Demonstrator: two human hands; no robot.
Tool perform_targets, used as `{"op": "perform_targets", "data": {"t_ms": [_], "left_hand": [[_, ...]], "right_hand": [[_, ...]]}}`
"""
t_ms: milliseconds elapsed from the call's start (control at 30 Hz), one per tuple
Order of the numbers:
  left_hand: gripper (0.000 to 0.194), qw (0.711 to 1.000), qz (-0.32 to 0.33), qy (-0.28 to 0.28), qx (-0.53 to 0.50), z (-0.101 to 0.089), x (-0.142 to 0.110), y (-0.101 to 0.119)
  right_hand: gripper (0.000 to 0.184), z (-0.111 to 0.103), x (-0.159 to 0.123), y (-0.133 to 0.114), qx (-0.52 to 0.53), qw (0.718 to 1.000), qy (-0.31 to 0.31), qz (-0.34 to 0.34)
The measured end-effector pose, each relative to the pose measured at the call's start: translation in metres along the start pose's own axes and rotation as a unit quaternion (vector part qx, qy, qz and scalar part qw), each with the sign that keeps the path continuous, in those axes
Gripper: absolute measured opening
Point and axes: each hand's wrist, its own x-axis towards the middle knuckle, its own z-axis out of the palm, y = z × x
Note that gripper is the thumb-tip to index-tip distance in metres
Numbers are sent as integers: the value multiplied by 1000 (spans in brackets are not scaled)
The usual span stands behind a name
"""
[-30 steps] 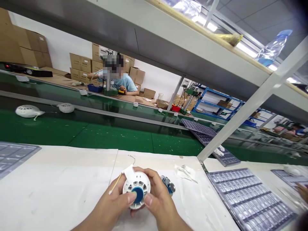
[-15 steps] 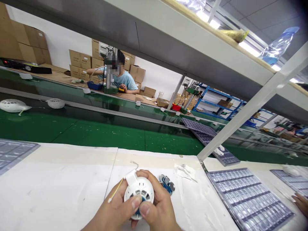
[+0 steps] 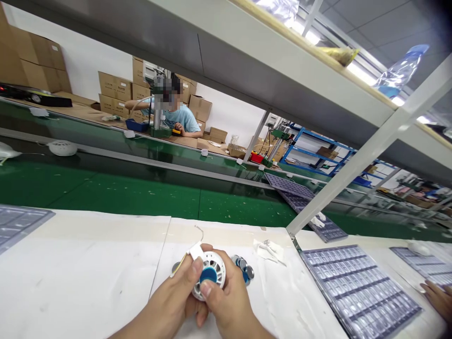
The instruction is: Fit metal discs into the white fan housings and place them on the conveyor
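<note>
Both hands hold a white round vented fan housing (image 3: 218, 266) above the white table, its slotted face tilted up. A blue disc (image 3: 208, 274) sits in the middle of that face. My right hand (image 3: 226, 292) wraps the right side, its thumb pressing at the disc's lower edge. Around the left side closes my left hand (image 3: 180, 287), its thumb on the upper left rim. A white block with a thin wire (image 3: 199, 230) sticks out at the upper left. Several silver and blue discs (image 3: 243, 268) lie right of the hands; another round silver piece (image 3: 175, 267) is partly hidden behind my left hand.
A green conveyor (image 3: 169, 197) runs behind the table, carrying a white vented housing (image 3: 62, 148). Clear plastic trays (image 3: 363, 287) lie to the right, near another person's hand (image 3: 438, 296). A slanted white post (image 3: 346, 169) supports the overhead shelf. Across the belt sits a co-worker (image 3: 185, 120).
The housing has tilted, so its blue disc now shows. My left thumb has moved from the disc to the upper rim. White housings on the belt have shifted left.
</note>
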Motion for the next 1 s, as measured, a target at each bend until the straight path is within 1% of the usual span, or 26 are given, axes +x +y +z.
{"op": "perform_targets", "data": {"t_ms": [100,200,267,333,367,400,433,467,567,600,633,667,767,833,900,967,1000], "left_hand": [[46,1000,5,7,-14,1,2,1],[50,1000,4,6,-16,4,-1,3],[46,1000,7,-5,-24,5,-4,5],[37,999,10,-20,-42,5,-5,8],[32,998,10,-25,-50,4,-5,10],[27,998,11,-23,-54,1,-3,12],[26,998,17,-12,-56,-2,-1,16],[26,998,26,13,-57,-7,3,19],[22,985,77,133,-80,-25,20,32],[21,977,94,169,-93,-32,25,35],[22,970,106,193,-103,-39,31,38],[24,966,113,204,-108,-45,35,40],[26,967,112,207,-100,-56,42,40],[21,967,107,212,-90,-59,43,37],[16,968,98,218,-79,-60,43,35],[13,972,88,212,-58,-59,42,32],[12,974,85,204,-43,-59,43,31]], "right_hand": [[70,2,3,5,-11,1000,17,-11],[70,2,4,5,-9,1000,11,-21],[72,0,3,1,-2,1000,-14,-17],[71,-5,2,-5,-9,998,-57,0],[69,-7,2,-9,-22,997,-71,7],[67,-10,2,-11,-41,996,-72,11],[66,-13,3,-13,-63,996,-58,9],[65,-17,4,-15,-86,996,-33,5],[60,-26,8,-15,-128,990,52,1],[58,-28,10,-14,-135,988,71,6],[55,-30,11,-13,-138,987,85,11],[53,-32,13,-12,-139,985,96,15],[43,-30,15,-16,-131,985,112,19],[35,-26,12,-24,-107,990,93,12],[30,-22,-1,-36,-75,996,53,-9],[31,-23,-24,-47,-46,998,17,-27],[34,-27,-40,-51,-40,999,17,-24]]}}
